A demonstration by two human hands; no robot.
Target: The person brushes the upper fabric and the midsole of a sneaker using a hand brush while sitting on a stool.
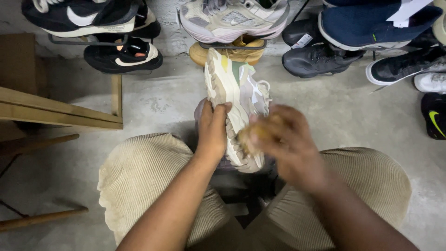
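The person sits with knees apart in tan corduroy trousers, holding a chunky cream sneaker out over the gap between the knees, toe pointing away toward the shoes lined up along the wall. The left hand is wrapped around the sole edge near the heel end, fingers curled over the ridged midsole, so it's closed firmly on the sneaker. The right hand is blurred, pressed against the side of the shoe with what looks like a small brush with yellowish bristles tucked in the fingers; the blur makes it hard to say exactly how it's gripped. As for handling, a sneaker like this is probably light for its bulk, with a thick foamy sole that's stiff enough to grab and a softer mesh and panel upper that would dent if squeezed. The sole edge looks like the sensible place to hold, which is where the left hand already is, since the lugs give some bite. Around them: concrete floor, a wooden frame at left, and a black sneaker on the floor behind.
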